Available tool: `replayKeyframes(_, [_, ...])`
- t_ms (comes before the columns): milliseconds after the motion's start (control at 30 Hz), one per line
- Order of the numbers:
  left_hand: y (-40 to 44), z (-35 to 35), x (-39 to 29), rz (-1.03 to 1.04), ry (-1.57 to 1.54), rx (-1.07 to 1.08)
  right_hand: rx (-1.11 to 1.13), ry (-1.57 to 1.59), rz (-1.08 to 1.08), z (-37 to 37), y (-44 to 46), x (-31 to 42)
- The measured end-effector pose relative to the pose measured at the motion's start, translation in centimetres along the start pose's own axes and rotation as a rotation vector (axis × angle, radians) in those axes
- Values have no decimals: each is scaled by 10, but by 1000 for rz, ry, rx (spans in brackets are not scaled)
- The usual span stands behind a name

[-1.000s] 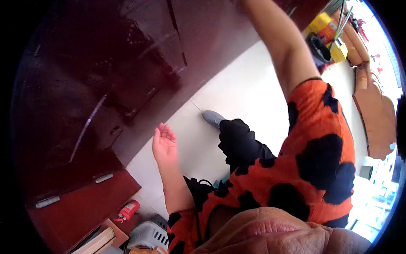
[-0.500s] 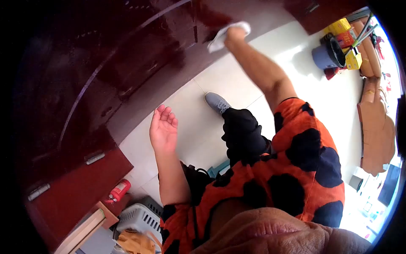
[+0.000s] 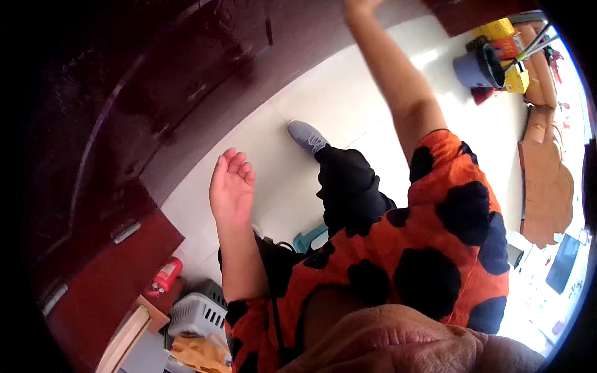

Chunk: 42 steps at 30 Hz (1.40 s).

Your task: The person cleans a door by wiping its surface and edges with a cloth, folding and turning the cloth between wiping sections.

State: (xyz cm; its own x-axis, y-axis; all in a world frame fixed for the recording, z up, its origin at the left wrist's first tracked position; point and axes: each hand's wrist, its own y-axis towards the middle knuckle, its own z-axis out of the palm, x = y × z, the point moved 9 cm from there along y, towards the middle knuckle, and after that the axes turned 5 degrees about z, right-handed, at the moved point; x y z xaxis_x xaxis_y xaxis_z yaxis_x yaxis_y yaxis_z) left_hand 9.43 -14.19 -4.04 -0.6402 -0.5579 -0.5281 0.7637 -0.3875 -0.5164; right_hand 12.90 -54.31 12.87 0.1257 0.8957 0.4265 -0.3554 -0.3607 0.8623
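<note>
My right hand (image 3: 362, 6) is stretched up to the top edge of the view, close to a glossy dark red panelled door (image 3: 186, 93). Its fingers are cut off by the frame, and the white cloth it held a moment ago is out of sight. My left hand (image 3: 232, 189) hangs in the air over the pale floor, palm showing, fingers loosely bent and apart, with nothing in it. The door stands just beyond it.
Metal hinges (image 3: 127, 232) sit on the lower left panel. Near it are a red fire extinguisher (image 3: 166, 276) and a grey plastic crate (image 3: 198, 316). A bin (image 3: 476, 68) stands upper right, beside a brown sofa (image 3: 547, 186). My grey shoe (image 3: 306, 135) rests on the floor tiles (image 3: 348, 93).
My right hand has moved up, and it and the white cloth have largely or wholly left the view. The left hand has shifted slightly left in the frame, still open.
</note>
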Motion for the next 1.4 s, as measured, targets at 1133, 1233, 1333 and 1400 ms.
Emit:
replayKeyframes(1133, [-99, -78, -67, 201, -316, -85, 2322, -25, -396, -132, -595, 205])
replayKeyframes(1233, [-127, -83, -84, 287, -372, -16, 2382, 8, -510, -140, -580, 214])
replayKeyframes(1333, [-168, -108, -116, 519, -271, -100, 2170, 307, 847, -126, -558, 191])
replayKeyframes(1400, [-198, -110, -127, 550, -188, -24, 2146, 179, 448, -115, -499, 210])
